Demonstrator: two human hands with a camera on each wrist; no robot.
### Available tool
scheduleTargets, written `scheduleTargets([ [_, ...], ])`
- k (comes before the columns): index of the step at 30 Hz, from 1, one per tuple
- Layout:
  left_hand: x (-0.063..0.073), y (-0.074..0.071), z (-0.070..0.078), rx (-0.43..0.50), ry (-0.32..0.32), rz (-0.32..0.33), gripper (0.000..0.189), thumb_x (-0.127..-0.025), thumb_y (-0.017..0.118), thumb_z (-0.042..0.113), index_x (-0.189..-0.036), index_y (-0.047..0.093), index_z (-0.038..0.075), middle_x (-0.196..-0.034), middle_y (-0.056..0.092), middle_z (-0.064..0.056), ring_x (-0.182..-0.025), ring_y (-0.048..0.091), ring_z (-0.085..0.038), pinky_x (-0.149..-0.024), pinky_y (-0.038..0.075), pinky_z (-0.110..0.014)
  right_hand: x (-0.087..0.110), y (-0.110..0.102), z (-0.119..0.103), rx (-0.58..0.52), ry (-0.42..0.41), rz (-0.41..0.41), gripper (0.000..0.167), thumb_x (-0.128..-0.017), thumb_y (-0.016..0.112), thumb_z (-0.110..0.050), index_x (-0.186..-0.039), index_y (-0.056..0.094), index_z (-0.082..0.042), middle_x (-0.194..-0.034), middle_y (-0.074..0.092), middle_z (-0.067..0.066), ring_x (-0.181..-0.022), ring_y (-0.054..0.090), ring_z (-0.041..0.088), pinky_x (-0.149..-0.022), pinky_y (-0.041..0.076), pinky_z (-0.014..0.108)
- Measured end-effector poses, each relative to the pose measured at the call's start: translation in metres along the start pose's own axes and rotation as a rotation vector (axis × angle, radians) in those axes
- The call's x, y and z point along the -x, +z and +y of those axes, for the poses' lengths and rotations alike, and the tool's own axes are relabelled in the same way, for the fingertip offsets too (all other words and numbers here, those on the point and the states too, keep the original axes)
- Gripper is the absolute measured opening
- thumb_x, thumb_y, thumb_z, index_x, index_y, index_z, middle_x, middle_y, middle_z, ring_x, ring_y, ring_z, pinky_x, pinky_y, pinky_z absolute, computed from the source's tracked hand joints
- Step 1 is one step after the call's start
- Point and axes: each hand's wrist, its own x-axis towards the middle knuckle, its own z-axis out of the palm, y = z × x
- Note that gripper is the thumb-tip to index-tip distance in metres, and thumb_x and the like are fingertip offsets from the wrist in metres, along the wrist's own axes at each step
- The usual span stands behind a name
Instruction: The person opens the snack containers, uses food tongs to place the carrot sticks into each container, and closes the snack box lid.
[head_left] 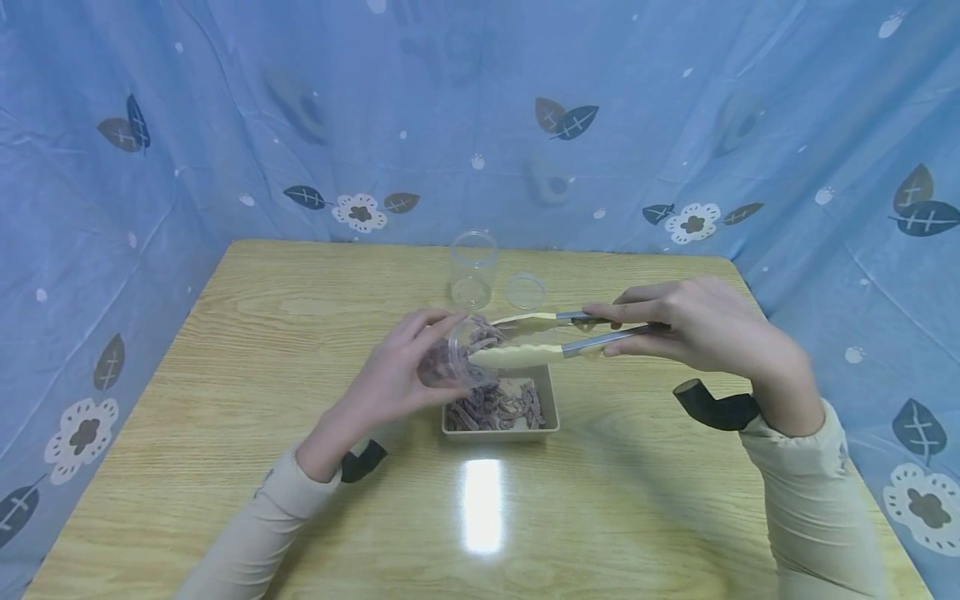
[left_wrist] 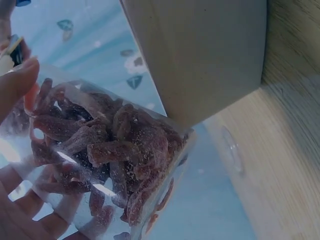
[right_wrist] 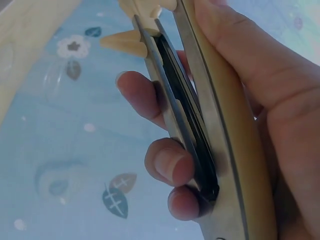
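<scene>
A clear plastic jar (head_left: 437, 367), tipped on its side with its mouth toward the right, is gripped by my left hand (head_left: 397, 367). Dark reddish-brown dried strips (left_wrist: 115, 145) fill much of it in the left wrist view. My right hand (head_left: 697, 325) holds metal tongs (head_left: 592, 342) with cream tips, fingers round one arm and thumb on the other, as the right wrist view shows. The tong tips are apart at the jar's mouth, around some strips. Beneath them stands a beige rectangular box (head_left: 500, 436) with more strips (head_left: 491, 407) inside.
Behind the box, near the table's back edge, stand an upright clear jar (head_left: 473, 275) and a round clear lid (head_left: 526, 291). A blue patterned curtain (head_left: 480, 125) hangs round the wooden table (head_left: 300, 308). Black camera mounts (head_left: 716, 407) stick out from the wrists.
</scene>
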Motion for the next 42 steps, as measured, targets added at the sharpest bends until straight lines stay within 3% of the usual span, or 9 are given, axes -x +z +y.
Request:
scheduleTargets([
  [8,-0.002,0.001,0.002,0.02,0.004,-0.006,0.09,-0.065,0.081,0.042,-0.141,0.038,0.02,-0.13,0.047,-0.002,-0.117,0.046,-0.019,-0.096,0.045,-0.043,-0.007,0.014,-0.002,-0.011,0.006,-0.012,0.042,-0.079,0.071,-0.036,-0.118,0.065,-0.024,-0.093,0.067,-0.014,-0.055,0.047,-0.007,-0.046,0.036,0.015],
  [18,0.0,0.003,-0.001,-0.029,0.012,-0.016,0.091,-0.066,0.08,0.043,-0.142,0.037,0.019,-0.13,0.047,-0.003,-0.116,0.046,-0.019,-0.095,0.046,-0.042,-0.007,0.02,-0.002,-0.036,-0.014,0.004,0.04,-0.079,0.071,-0.033,-0.117,0.066,-0.023,-0.087,0.065,-0.018,-0.049,0.037,-0.008,-0.041,0.028,0.012],
  [25,0.0,0.001,-0.002,-0.004,0.0,-0.014,0.091,-0.066,0.08,0.043,-0.142,0.037,0.019,-0.13,0.046,-0.003,-0.117,0.046,-0.02,-0.096,0.045,-0.042,-0.004,0.02,0.0,-0.046,-0.016,0.019,0.036,-0.079,0.072,-0.028,-0.114,0.068,-0.022,-0.081,0.06,-0.021,-0.049,0.032,-0.009,-0.042,0.026,0.01],
  [35,0.003,-0.001,-0.006,0.039,-0.057,-0.018,0.092,-0.064,0.081,0.042,-0.142,0.036,0.022,-0.135,0.044,-0.003,-0.121,0.045,-0.021,-0.103,0.041,-0.043,0.01,0.02,0.007,-0.07,0.028,0.043,0.04,-0.076,0.074,-0.022,-0.116,0.067,-0.02,-0.079,0.058,-0.022,-0.051,0.032,-0.007,-0.045,0.027,0.008],
  [42,0.006,-0.003,-0.008,0.083,-0.132,-0.033,0.09,-0.066,0.08,0.043,-0.142,0.036,0.021,-0.137,0.042,-0.004,-0.118,0.048,-0.024,-0.099,0.044,-0.046,0.023,0.018,0.011,-0.091,0.055,0.046,0.041,-0.076,0.074,-0.019,-0.117,0.066,-0.02,-0.086,0.063,-0.018,-0.052,0.033,-0.006,-0.047,0.028,0.008],
])
